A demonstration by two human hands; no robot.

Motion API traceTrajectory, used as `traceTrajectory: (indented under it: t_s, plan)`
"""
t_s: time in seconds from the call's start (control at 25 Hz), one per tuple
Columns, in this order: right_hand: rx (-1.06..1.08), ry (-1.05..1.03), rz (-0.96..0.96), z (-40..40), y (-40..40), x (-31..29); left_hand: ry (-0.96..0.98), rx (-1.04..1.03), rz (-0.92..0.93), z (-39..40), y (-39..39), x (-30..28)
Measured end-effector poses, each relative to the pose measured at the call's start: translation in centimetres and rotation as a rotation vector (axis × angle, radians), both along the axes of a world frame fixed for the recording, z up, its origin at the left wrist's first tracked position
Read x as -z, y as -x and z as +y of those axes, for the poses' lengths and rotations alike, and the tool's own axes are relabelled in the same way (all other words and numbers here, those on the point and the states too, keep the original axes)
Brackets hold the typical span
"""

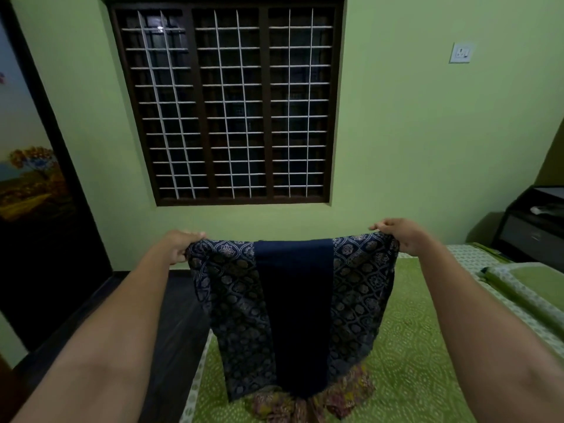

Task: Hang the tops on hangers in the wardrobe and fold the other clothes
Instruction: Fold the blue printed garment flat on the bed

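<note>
My left hand [178, 247] and right hand [403, 236] each pinch a top corner of the navy garment [293, 300] — hanging above the bed's [412, 346] left edge. Risk: one pinch slips — the cloth could drop onto the floral clothes [308, 404].

The left hand [178, 247] and the right hand [399, 236] each pinch an upper corner of a kurta [293, 300], which hangs stretched between them, above the bed [412, 346]. Its lower edge reaches a crumpled garment [341, 395] lying on the bed just beneath. Behind the kurta, a barred window [229, 102] sits in the wall. A pillow [525, 285] lies on the bed to the right, with a bedside cabinet [531, 227] behind it. A switch plate [461, 52] is on the wall right of the window. The floor [171, 315] lies left of the bed, and a door [36, 178] stands at the far left.
</note>
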State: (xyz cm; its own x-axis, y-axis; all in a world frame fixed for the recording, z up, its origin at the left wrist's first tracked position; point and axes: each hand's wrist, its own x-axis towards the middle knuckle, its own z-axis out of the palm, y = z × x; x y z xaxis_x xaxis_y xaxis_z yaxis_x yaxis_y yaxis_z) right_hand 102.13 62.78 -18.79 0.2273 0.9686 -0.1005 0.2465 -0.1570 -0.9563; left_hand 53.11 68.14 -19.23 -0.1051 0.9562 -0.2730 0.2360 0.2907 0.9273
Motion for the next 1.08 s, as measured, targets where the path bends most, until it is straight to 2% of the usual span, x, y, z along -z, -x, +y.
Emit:
traceTrajectory:
  t_s: [0.08, 0.12, 0.24, 0.32, 0.4, 0.56, 0.6, 0.68, 0.76, 0.84, 0.92, 1.0, 1.08]
  plan:
    - [-0.101, 0.072, 0.015, -1.4, 0.6, -0.4, 0.094, 0.119, 0.033, 0.1, 0.8, -0.2]
    - [-0.148, 0.106, -0.04, -1.9, 0.6, -0.3, 0.129, 0.192, 0.085, 0.5, 1.2, -0.1]
    - [-0.18, 0.113, -0.426, -2.3, 0.7, 0.5, 0.176, 0.375, 0.368, 0.7, 1.5, 0.1]
    - [-0.086, 0.069, -0.649, -2.0, 1.0, -0.1, 0.065, 0.397, 0.538, 0.0, 0.4, -1.0]
    - [0.021, -0.033, -0.754, -2.1, 1.4, -2.3, -0.158, 0.301, 0.706, 0.0, -0.6, -3.1]
    - [0.287, -0.411, -0.729, -2.1, 0.5, -6.9, -0.657, 0.036, 0.7, 1.1, 0.1, -7.0]
    - [0.274, -0.369, -0.748, -2.2, 0.1, -7.1, -0.66, 0.031, 0.709, 1.4, 0.3, -7.0]
    - [0.162, -0.171, -0.806, -2.0, -0.7, -5.7, -0.548, 0.08, 0.749, 1.3, 0.2, -5.9]
    - [0.181, -0.187, -0.703, -1.8, -1.0, -4.2, -0.535, 0.066, 0.781, 1.6, -0.3, -4.6]
    - [0.264, -0.323, -0.379, -1.8, -0.9, -3.8, -0.594, -0.086, 0.639, 2.5, -0.4, -4.2]
    - [0.257, -0.381, -0.084, -1.4, -0.8, -3.6, -0.546, -0.195, 0.322, 2.9, -0.2, -4.1]
    - [0.234, -0.381, 0.094, -1.3, -0.1, -4.0, -0.454, -0.253, -0.021, 3.1, -0.5, -3.5]
    - [0.222, -0.443, 0.219, -2.1, 0.7, -5.8, -0.483, -0.264, -0.229, 2.6, -1.1, -4.4]
